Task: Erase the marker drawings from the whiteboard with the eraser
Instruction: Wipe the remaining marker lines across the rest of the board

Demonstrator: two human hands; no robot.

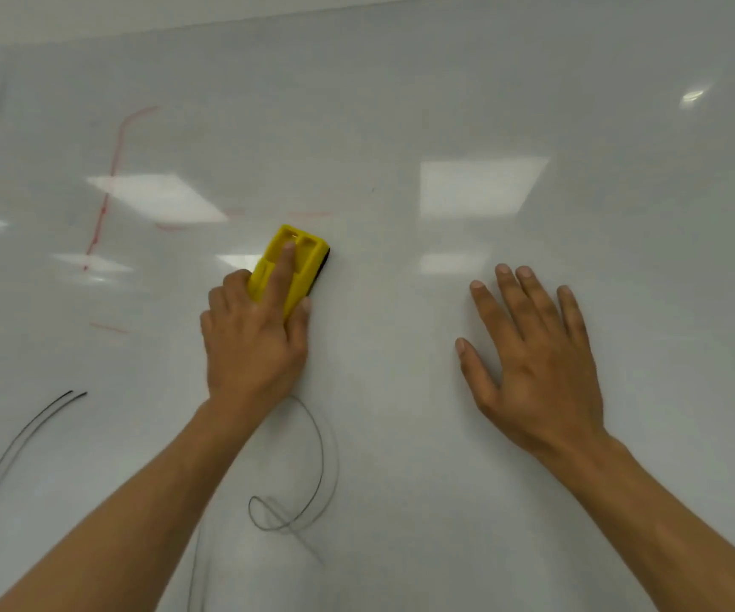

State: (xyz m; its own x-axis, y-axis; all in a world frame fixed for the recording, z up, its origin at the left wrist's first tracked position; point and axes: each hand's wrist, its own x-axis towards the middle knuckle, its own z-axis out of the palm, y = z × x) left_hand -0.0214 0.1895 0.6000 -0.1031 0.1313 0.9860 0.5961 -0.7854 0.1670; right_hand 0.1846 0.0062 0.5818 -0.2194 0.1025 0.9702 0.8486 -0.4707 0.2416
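Note:
A yellow eraser (299, 262) with a black felt underside lies flat against the whiteboard (445, 103) near the middle. My left hand (253, 342) grips it, thumb on its right side, index finger stretched along its top. My right hand (533, 360) rests flat on the board to the right, fingers spread and straight. A faint red line (109, 187) runs down the upper left, with short red dashes (109, 328) near it. Black curves (26, 439) sit at the lower left, and a black loop (312, 474) curls below my left wrist.
The board fills nearly the whole view, with its top edge (357, 15) running along the top. Bright reflections of ceiling lights (480, 187) lie across the glossy surface.

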